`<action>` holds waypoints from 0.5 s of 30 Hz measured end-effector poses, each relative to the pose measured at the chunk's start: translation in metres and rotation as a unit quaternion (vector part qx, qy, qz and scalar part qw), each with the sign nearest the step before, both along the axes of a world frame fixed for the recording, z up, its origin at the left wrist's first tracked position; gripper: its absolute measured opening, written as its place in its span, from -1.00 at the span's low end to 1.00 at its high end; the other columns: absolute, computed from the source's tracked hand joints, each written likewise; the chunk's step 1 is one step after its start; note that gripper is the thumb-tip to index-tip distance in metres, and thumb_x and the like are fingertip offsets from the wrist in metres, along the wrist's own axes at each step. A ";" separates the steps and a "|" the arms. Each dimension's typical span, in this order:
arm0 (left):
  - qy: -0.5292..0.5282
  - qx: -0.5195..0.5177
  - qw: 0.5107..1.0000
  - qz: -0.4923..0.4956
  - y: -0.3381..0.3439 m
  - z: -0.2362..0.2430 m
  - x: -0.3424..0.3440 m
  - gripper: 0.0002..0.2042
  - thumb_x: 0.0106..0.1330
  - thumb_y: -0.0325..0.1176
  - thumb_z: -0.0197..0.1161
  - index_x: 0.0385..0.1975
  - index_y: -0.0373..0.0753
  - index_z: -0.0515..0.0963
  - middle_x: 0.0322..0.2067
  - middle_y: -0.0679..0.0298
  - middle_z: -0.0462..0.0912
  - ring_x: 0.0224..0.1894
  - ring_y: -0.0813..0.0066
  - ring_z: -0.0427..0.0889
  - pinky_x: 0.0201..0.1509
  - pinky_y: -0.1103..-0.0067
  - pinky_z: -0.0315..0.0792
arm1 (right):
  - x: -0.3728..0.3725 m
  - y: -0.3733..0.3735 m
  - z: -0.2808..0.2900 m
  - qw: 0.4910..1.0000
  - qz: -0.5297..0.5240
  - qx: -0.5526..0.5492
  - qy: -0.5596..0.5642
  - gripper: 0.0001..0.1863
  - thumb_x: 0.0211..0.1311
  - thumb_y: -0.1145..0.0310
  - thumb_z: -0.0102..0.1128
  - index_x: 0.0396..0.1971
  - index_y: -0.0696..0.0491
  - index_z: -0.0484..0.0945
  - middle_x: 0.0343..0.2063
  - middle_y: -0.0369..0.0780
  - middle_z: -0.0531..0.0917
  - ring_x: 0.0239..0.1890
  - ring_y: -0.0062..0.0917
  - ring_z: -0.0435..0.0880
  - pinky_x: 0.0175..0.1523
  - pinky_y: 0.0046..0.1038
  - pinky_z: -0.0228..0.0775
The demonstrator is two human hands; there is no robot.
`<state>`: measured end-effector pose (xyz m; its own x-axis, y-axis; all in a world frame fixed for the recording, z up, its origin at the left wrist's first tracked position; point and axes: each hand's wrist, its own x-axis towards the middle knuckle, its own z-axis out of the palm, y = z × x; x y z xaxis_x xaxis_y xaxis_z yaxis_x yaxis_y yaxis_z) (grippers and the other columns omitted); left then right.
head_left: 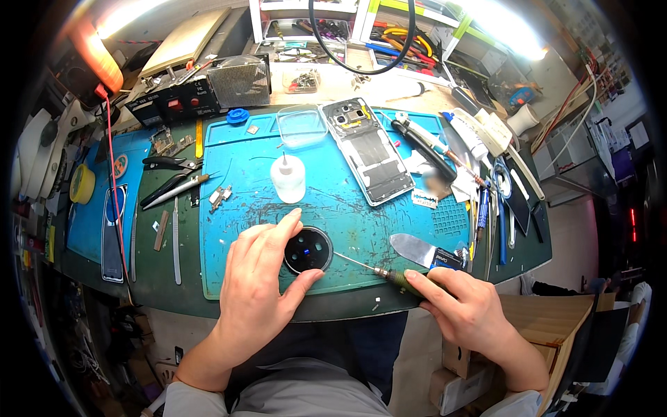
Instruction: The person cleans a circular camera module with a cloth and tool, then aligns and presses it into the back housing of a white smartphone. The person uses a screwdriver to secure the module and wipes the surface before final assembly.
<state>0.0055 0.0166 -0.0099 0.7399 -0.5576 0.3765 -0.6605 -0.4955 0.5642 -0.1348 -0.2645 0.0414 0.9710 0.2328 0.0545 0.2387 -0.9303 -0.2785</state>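
Thumb and fingers of my left hand [258,271] grip the rim of a round black disc [321,249] with several circular windows, like a phone camera lens cover. It is over the blue work mat [361,229], and a small blue spot shows near its middle. My right hand [462,304] is closed around the green handle of a thin-tipped metal tool [379,271]. The tool's shaft points left, its tip near the disc's right edge. Just beyond my left fingers stands a white dropper bottle [287,179]. An opened phone [368,156] lies farther back on the mat.
A wide flat pry blade [415,249] lies just beyond my right hand. Left on the mat are pliers [170,182], tweezers [176,240] and a phone panel [113,243]. A clear plastic box [301,126] sits behind the bottle. Several tools crowd the right side.
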 end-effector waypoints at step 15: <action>0.016 -0.002 1.000 0.005 0.000 0.000 -0.001 -0.16 0.05 -0.45 0.64 0.42 -0.27 0.43 0.12 0.16 0.73 0.19 0.12 0.57 0.34 0.28 0.40 | -0.001 -0.004 -0.004 1.000 0.017 -0.016 -0.018 -0.37 0.19 0.51 0.36 0.33 -0.12 0.63 -0.16 -0.30 0.60 -0.34 -0.49 0.62 -0.33 -0.45 0.54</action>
